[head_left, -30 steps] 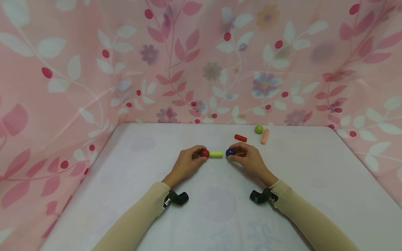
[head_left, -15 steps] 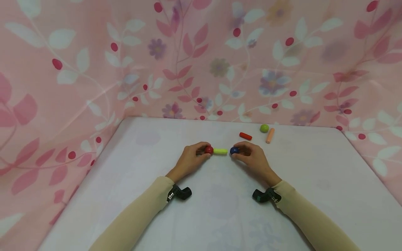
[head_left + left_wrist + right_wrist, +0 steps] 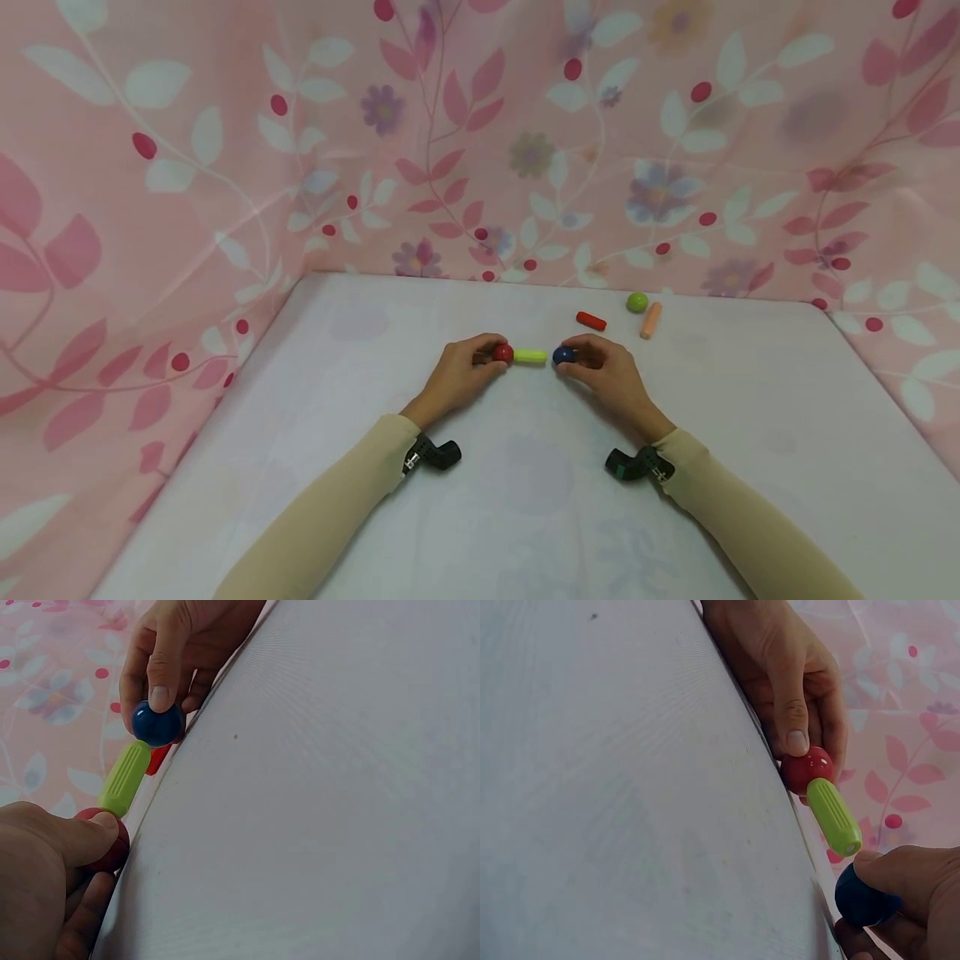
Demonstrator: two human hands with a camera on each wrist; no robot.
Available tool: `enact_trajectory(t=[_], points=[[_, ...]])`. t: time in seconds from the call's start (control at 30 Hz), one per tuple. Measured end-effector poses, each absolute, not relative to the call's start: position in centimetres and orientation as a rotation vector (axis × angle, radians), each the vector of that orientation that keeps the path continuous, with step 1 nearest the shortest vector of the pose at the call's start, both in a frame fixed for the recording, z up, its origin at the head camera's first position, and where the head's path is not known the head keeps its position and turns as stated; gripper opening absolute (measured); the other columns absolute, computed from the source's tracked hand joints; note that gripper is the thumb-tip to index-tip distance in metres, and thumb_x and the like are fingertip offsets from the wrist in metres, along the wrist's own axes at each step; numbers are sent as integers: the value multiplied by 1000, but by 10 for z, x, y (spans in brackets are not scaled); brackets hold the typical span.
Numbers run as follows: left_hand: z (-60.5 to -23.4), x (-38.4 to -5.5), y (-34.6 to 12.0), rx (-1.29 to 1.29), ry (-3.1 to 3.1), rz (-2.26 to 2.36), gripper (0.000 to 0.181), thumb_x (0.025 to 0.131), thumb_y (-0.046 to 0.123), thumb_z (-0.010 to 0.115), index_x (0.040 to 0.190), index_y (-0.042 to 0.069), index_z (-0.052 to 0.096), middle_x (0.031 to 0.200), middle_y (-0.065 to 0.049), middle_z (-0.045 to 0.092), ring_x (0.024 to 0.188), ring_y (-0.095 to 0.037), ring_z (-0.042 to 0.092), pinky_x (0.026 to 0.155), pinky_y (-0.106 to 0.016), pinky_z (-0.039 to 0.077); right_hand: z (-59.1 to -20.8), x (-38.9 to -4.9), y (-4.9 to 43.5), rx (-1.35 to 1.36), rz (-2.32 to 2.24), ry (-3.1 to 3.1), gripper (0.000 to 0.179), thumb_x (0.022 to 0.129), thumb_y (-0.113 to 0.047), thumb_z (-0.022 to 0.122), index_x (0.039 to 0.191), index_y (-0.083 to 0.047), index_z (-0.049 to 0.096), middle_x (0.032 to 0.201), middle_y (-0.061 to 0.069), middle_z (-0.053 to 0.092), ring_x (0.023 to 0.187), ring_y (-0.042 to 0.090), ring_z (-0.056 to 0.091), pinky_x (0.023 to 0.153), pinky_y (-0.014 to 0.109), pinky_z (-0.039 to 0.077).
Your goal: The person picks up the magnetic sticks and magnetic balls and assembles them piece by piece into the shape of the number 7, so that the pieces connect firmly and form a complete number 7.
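Fingers (image 3: 489, 339) of the left hand (image 3: 463, 367) pinch a red ball (image 3: 503, 354); a yellow-green stick (image 3: 530, 357) touches it and points right, just short of the blue ball (image 3: 563, 357) clamped by fingers (image 3: 583, 339) of the right hand (image 3: 615, 373).

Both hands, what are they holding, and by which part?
The left hand pinches the red ball, the right hand the blue ball, each by its sides, between thumb and fingers.

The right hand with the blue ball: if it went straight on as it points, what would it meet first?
Probably the free end of the yellow-green ribbed peg, on the red ball in the left hand; a gap shows between. The blue ball would likely touch first, though depth alignment is unclear.
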State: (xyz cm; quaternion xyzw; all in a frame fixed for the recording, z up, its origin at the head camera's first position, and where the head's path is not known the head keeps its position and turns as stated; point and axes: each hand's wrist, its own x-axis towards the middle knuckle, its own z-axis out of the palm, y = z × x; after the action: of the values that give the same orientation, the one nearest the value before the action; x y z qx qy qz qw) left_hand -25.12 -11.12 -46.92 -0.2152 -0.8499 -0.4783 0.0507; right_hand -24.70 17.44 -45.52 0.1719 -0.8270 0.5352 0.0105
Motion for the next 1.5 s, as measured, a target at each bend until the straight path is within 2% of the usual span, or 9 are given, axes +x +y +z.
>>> enact_trajectory(t=[0.7, 1.17, 1.5], points=[[-470, -247, -111, -621, -2612, -1433, 36, 95, 11, 79, 129, 11, 70, 122, -4, 71, 102, -15, 70, 94, -32, 55, -462, -246, 173, 503, 1578, -2618, 36, 92, -16, 83, 125, -12, 71, 116, 7, 72, 103, 24, 67, 86, 22, 53], [-468, -249, -111, -644, -2601, -1437, 36, 94, 9, 80, 129, 10, 70, 123, -3, 71, 104, -15, 69, 95, -31, 54, -462, -245, 171, 532, 1542, -2593, 36, 91, -14, 83, 125, -11, 72, 117, 6, 72, 105, 25, 67, 93, 40, 55], [-466, -247, -109, -635, -2610, -1431, 37, 94, 9, 80, 130, 10, 70, 124, -5, 71, 104, -16, 69, 95, -32, 55, -461, -243, 169, 550, 1517, -2592, 35, 91, -15, 84, 124, -13, 73, 114, 5, 73, 101, 22, 67, 88, 35, 56]])
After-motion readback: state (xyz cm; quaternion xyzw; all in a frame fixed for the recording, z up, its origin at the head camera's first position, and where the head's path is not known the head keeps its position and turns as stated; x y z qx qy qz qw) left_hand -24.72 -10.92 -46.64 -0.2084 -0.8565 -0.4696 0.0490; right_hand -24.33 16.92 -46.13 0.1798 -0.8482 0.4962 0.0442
